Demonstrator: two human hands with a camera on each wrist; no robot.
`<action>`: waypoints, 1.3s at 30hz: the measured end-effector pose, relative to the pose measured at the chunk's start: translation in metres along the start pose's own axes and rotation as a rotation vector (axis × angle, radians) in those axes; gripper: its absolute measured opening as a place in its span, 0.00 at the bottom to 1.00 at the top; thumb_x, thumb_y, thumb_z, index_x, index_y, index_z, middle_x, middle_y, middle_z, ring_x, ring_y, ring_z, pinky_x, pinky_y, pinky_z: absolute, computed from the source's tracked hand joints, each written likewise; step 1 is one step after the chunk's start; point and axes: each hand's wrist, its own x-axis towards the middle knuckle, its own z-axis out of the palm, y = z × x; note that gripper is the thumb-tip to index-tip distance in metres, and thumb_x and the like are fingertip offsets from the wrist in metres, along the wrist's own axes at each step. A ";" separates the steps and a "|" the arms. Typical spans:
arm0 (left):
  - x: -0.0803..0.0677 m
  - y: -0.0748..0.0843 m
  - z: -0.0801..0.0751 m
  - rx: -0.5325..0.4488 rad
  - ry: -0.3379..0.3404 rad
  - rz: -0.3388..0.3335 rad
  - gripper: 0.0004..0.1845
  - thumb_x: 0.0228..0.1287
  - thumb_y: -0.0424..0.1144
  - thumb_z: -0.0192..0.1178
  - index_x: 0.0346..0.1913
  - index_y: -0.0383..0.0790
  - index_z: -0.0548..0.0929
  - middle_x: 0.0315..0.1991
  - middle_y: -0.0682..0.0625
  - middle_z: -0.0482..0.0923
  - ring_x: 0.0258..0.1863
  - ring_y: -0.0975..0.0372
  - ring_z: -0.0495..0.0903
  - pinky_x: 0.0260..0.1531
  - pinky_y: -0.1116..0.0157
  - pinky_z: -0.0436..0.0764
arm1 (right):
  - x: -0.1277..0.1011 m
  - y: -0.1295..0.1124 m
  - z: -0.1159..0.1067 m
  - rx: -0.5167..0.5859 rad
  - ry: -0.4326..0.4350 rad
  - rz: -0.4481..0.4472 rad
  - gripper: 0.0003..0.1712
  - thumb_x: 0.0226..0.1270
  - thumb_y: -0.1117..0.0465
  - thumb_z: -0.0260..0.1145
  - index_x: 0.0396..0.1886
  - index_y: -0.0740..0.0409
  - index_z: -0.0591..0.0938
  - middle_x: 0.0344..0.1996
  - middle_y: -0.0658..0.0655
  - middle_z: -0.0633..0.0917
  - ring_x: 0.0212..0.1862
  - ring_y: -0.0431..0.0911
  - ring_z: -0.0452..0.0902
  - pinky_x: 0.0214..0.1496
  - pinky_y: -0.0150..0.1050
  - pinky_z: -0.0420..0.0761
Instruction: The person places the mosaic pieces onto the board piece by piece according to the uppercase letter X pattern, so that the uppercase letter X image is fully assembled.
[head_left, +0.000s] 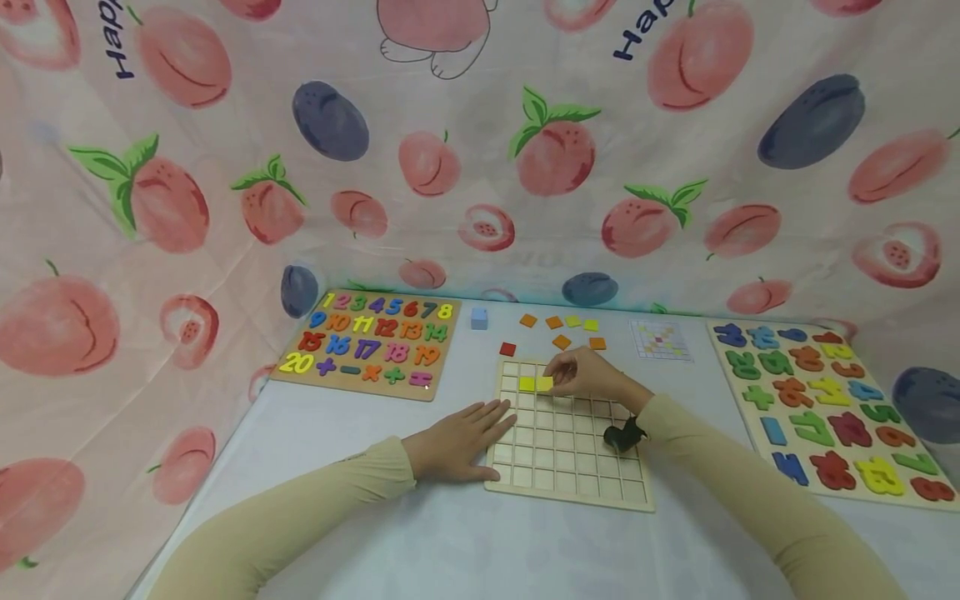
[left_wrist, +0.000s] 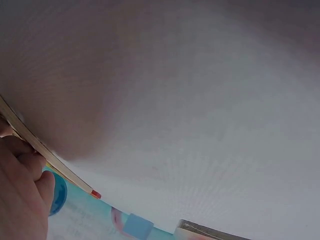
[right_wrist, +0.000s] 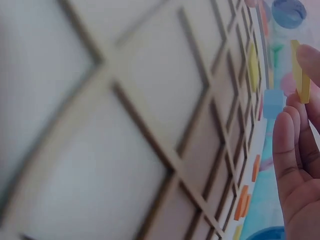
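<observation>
Just above the frame's centre, the right hand (head_left: 588,375) pinches a yellow tile (head_left: 544,383) in its fingers, setting it into the grid board (head_left: 570,467) beside another yellow tile (head_left: 527,383). The left hand (head_left: 461,437) lies flat, fingers straight, steadying the board's left edge. Next likely comes seating the tile squarely. A white table (head_left: 450,533) sits before a peach-print cloth (head_left: 187,192).

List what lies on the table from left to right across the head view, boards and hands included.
Number puzzle board → left hand → grid board → right hand pinching a yellow tile → pattern card → letter puzzle board.
</observation>
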 end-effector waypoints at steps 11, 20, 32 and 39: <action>0.000 0.000 0.000 -0.007 -0.005 -0.003 0.47 0.64 0.69 0.38 0.75 0.42 0.42 0.76 0.44 0.40 0.76 0.55 0.43 0.74 0.59 0.50 | -0.008 -0.002 0.008 0.025 -0.044 0.028 0.12 0.51 0.64 0.73 0.36 0.64 0.84 0.28 0.58 0.84 0.29 0.40 0.78 0.33 0.32 0.81; -0.001 0.001 -0.003 -0.009 -0.015 -0.008 0.46 0.65 0.69 0.38 0.75 0.42 0.42 0.76 0.44 0.39 0.76 0.55 0.43 0.74 0.60 0.50 | -0.006 0.001 0.011 0.002 -0.062 0.070 0.12 0.50 0.62 0.74 0.36 0.62 0.85 0.28 0.56 0.84 0.30 0.40 0.78 0.35 0.33 0.81; 0.000 0.001 -0.002 0.003 -0.008 -0.003 0.46 0.65 0.69 0.38 0.75 0.42 0.43 0.76 0.44 0.40 0.76 0.55 0.44 0.74 0.60 0.50 | -0.002 0.001 0.012 -0.060 -0.080 0.073 0.11 0.48 0.61 0.75 0.33 0.58 0.85 0.27 0.52 0.83 0.29 0.39 0.77 0.34 0.32 0.80; 0.000 0.000 -0.002 0.003 -0.012 -0.004 0.46 0.65 0.69 0.38 0.75 0.42 0.42 0.76 0.44 0.39 0.76 0.55 0.43 0.74 0.60 0.50 | -0.002 -0.001 0.013 -0.083 -0.076 0.087 0.11 0.46 0.62 0.76 0.31 0.58 0.85 0.26 0.52 0.83 0.28 0.39 0.76 0.33 0.32 0.79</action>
